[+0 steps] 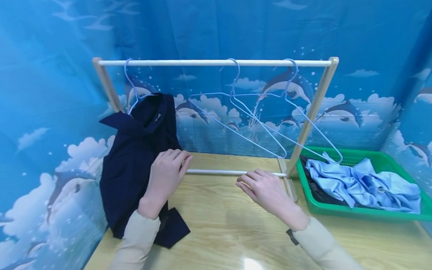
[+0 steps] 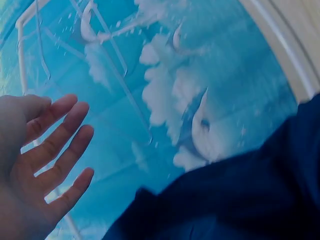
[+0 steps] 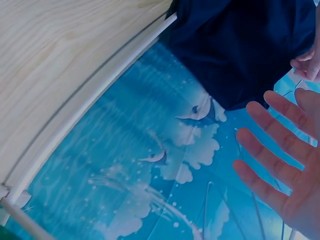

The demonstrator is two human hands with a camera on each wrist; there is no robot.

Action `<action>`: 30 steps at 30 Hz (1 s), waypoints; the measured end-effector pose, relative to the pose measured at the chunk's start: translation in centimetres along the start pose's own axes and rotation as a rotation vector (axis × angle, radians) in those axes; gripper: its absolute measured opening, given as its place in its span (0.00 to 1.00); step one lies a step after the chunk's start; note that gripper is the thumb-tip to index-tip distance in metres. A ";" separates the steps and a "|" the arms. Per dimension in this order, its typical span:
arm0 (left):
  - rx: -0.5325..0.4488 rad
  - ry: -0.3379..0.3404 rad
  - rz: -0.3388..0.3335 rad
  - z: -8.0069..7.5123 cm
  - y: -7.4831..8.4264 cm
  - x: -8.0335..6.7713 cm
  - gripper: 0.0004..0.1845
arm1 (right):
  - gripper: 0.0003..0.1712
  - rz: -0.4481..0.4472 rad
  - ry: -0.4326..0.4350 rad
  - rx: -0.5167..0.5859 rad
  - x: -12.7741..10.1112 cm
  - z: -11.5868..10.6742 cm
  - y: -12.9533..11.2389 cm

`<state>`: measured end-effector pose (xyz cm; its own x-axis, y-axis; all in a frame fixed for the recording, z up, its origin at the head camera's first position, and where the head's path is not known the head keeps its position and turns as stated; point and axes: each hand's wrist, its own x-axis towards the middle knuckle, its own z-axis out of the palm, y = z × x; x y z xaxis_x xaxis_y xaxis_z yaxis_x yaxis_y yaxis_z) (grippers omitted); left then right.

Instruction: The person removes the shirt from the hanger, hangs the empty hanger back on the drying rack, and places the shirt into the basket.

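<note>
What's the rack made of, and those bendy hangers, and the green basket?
The rack looks like pale bare wood: grain shows on its slanted legs, and its rails are smooth and whitish. The hangers seem thin wire, probably with a light blue coating. The basket looks like hard, smooth plastic with a slightly shiny rim.

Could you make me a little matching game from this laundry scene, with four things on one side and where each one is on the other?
Things:
1. dark navy shirt
2. crumpled light blue cloth
3. two empty pale blue wire hangers
4. right hand

Places:
A. in the green plastic basket
B. hooked on the rack's white top rod, middle and right
C. over the wooden table, near the rack's lower rod
D. on a hanger at the rack's left end

Pairs: 1-D, 2-A, 3-B, 4-C
</note>
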<state>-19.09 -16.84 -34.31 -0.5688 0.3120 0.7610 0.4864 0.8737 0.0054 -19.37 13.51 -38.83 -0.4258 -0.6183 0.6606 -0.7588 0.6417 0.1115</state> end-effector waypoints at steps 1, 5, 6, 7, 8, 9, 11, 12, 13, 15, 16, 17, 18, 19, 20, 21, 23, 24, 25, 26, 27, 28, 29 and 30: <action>0.003 0.021 -0.016 -0.5 -0.4 0.1 0.07 | 0.31 -0.004 -0.002 0.007 0.3 0.0 -0.1; 0.019 0.135 -0.113 -2.7 -2.0 0.3 0.09 | 0.29 -0.010 -0.007 0.025 1.2 0.0 -0.4; 0.025 0.171 -0.150 -3.3 -2.4 0.3 0.10 | 0.29 -0.012 -0.006 0.025 1.4 0.0 -0.5; 0.033 0.201 -0.188 -3.9 -2.9 0.3 0.11 | 0.29 -0.013 -0.003 0.025 1.6 -0.1 -0.5; 0.040 0.232 -0.226 -4.5 -3.4 0.1 0.11 | 0.28 -0.014 -0.001 0.027 1.8 -0.1 -0.5; 0.048 0.258 -0.263 -5.0 -3.9 0.0 0.12 | 0.27 -0.013 0.002 0.025 2.0 -0.1 -0.5; 0.059 0.289 -0.326 -6.0 -4.8 -0.5 0.13 | 0.25 -0.012 0.002 0.026 2.3 -0.1 -0.5; 0.064 0.299 -0.350 -6.4 -5.3 -0.8 0.13 | 0.24 -0.014 0.000 0.025 2.4 -0.2 -0.5; 0.069 0.302 -0.368 -6.7 -5.7 -1.1 0.12 | 0.22 -0.015 -0.002 0.025 2.5 -0.2 -0.5; 0.079 0.314 -0.395 -7.2 -6.4 -1.8 0.12 | 0.18 -0.019 -0.009 0.027 2.7 -0.2 -0.5; 0.089 0.314 -0.405 -7.3 -6.6 -2.2 0.13 | 0.17 -0.021 -0.013 0.030 2.8 -0.1 -0.6; 0.106 0.311 -0.417 -7.5 -6.9 -2.5 0.13 | 0.16 -0.022 -0.017 0.033 2.9 -0.1 -0.6; 0.119 0.308 -0.431 -7.6 -7.1 -2.9 0.14 | 0.15 -0.024 -0.021 0.034 2.9 -0.1 -0.6; 0.134 0.303 -0.447 -7.7 -7.2 -3.2 0.15 | 0.14 -0.024 -0.025 0.037 3.0 -0.1 -0.7; 0.151 0.294 -0.460 -7.8 -7.3 -3.4 0.15 | 0.14 -0.023 -0.026 0.038 3.1 -0.1 -0.7; 0.167 0.278 -0.475 -7.8 -7.3 -3.6 0.15 | 0.14 -0.022 -0.028 0.039 3.2 0.0 -0.7; 0.191 0.241 -0.490 -7.9 -7.3 -3.9 0.15 | 0.13 -0.019 -0.026 0.045 3.5 0.0 -0.8; 0.195 0.227 -0.489 -7.8 -7.2 -4.0 0.15 | 0.13 -0.019 -0.023 0.047 3.6 0.0 -0.8; 0.199 0.215 -0.484 -7.8 -7.0 -4.1 0.15 | 0.13 -0.018 -0.020 0.051 3.8 0.0 -0.9; 0.201 0.204 -0.475 -7.8 -6.9 -4.1 0.15 | 0.14 -0.018 -0.017 0.055 4.0 0.0 -0.9; 0.199 0.198 -0.467 -7.7 -6.7 -4.1 0.15 | 0.14 -0.018 -0.012 0.061 4.2 0.0 -1.0; 0.194 0.197 -0.457 -7.6 -6.6 -4.1 0.16 | 0.16 -0.019 -0.008 0.067 4.5 0.1 -1.0; 0.192 0.198 -0.445 -7.6 -6.5 -4.0 0.16 | 0.17 -0.019 -0.004 0.072 4.7 0.1 -1.1; 0.188 0.200 -0.438 -7.5 -6.3 -4.0 0.16 | 0.19 -0.019 0.000 0.075 4.9 0.1 -1.2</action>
<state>-14.94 -26.41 -32.48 -0.5456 -0.1596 0.8227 0.0932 0.9641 0.2488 -20.60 9.62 -35.80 -0.4112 -0.6299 0.6589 -0.8015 0.5941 0.0677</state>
